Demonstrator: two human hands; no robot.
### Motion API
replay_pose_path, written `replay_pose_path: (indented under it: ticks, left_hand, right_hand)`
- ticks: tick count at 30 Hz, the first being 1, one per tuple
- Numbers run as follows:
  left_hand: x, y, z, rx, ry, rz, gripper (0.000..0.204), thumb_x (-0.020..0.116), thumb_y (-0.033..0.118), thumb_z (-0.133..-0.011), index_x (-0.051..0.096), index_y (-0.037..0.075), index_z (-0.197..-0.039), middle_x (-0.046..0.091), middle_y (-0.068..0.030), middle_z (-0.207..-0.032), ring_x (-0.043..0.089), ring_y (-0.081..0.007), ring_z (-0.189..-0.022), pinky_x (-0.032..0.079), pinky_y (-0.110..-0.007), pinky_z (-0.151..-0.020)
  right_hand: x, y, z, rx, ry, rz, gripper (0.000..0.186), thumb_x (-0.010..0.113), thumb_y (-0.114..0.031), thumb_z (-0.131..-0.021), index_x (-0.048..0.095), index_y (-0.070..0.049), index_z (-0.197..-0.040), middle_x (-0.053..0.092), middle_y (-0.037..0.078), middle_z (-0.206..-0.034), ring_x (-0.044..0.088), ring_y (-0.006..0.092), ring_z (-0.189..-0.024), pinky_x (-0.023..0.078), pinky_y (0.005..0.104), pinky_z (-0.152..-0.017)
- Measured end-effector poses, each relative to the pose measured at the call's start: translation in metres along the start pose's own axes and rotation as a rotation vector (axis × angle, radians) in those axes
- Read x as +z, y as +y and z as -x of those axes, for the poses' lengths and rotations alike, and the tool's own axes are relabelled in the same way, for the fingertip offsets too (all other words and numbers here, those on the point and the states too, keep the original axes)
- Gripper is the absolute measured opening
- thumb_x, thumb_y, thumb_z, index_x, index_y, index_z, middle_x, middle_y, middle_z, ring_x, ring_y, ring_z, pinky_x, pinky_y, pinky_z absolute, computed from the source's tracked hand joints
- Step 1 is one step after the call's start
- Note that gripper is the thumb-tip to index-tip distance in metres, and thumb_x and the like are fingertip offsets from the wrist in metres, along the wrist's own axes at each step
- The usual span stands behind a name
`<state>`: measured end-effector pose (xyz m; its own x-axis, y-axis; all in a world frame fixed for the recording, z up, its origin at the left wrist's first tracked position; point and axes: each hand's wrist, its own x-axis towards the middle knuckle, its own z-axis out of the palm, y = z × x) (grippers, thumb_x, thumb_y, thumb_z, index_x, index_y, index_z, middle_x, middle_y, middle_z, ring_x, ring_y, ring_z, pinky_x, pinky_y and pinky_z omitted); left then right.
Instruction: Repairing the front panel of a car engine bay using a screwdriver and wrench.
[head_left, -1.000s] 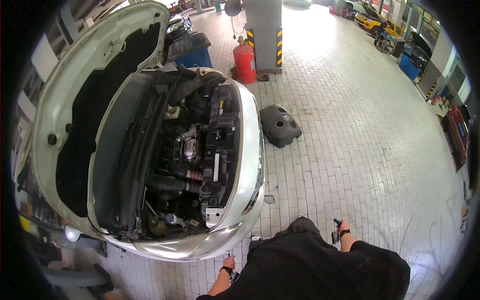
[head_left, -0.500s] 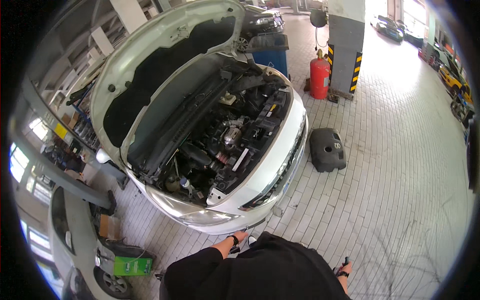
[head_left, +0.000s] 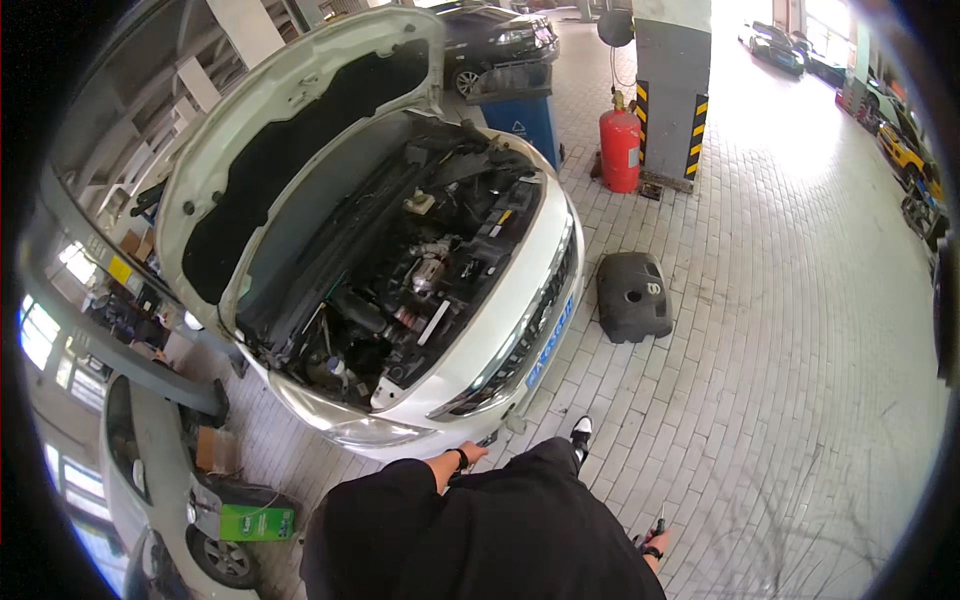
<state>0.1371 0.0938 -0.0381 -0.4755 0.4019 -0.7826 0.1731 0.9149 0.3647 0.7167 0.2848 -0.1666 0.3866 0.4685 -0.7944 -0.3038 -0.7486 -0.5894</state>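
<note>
In front of the bumper, my left hand (head_left: pixel 474 452) hangs low with its fingers curled. Whether it holds anything is too small to make out. Out to my right, my right hand (head_left: pixel 656 541) is closed round what looks like a slim screwdriver (head_left: pixel 660 523), dark-handled and pointing up. The white car (head_left: pixel 485 372) stands ahead on the left, its hood (head_left: pixel 225 130) raised over the exposed engine (head_left: pixel 430 272). A black plastic engine cover (head_left: pixel 620 315) lies on the floor to the right of its front end.
A red gas cylinder (head_left: pixel 620 150) stands by a striped pillar (head_left: pixel 672 100). Behind the car is a blue bin (head_left: pixel 530 125). At the left, a green box (head_left: pixel 255 523) sits near a second car's wheel (head_left: pixel 222 558). More cars (head_left: pixel 770 50) are farther off.
I have stepped rightward along the car's front, and my view has shifted, so the car appears farther left. My shoe now shows ahead of me. The right hand keeps the tool.
</note>
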Motion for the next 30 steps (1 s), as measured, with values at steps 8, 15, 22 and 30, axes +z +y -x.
replay_pose_path:
  ticks: [8,15,22,30]
  left_hand:
    - [0.037,0.126,-0.09,0.078,-0.093,-0.168,0.053,0.065,0.049,-0.074,0.068,-0.004,-0.081,0.066,-0.0196,-0.076,0.064,-0.0316,-0.07,0.051,-0.04,-0.071]
    - [0.047,0.269,-0.156,0.207,-0.117,-0.032,0.055,0.064,0.049,-0.074,0.068,-0.004,-0.087,0.067,-0.0238,-0.087,0.065,-0.0342,-0.082,0.049,-0.042,-0.076]
    - [0.038,0.329,-0.136,0.273,0.055,0.309,0.054,0.063,0.049,-0.074,0.067,-0.004,-0.087,0.067,-0.0231,-0.085,0.065,-0.0329,-0.081,0.049,-0.041,-0.072]
    - [0.111,0.145,-0.043,-0.181,0.468,0.692,0.054,0.063,0.049,-0.075,0.066,-0.005,-0.082,0.066,-0.0189,-0.075,0.063,-0.0279,-0.07,0.047,-0.044,-0.064]
  right_hand:
    - [-0.029,-0.058,-0.042,0.067,0.183,-0.041,0.046,0.042,-0.048,-0.091,0.052,-0.004,-0.079,0.047,0.005,-0.057,0.042,0.0151,-0.047,0.034,0.0295,-0.041]
    - [0.086,-0.225,-0.095,-0.174,0.086,0.017,0.045,0.045,-0.047,-0.091,0.053,-0.005,-0.079,0.048,0.005,-0.055,0.041,0.0155,-0.043,0.033,0.0297,-0.039]
    - [0.209,-0.302,-0.116,-0.317,-0.143,0.254,0.043,0.048,-0.046,-0.09,0.053,-0.005,-0.079,0.048,0.006,-0.054,0.04,0.0159,-0.04,0.032,0.0299,-0.036]
    - [0.301,-0.373,-0.186,-0.463,-0.534,0.69,0.042,0.052,-0.045,-0.09,0.054,-0.005,-0.078,0.048,0.006,-0.052,0.038,0.0163,-0.036,0.031,0.0301,-0.034]
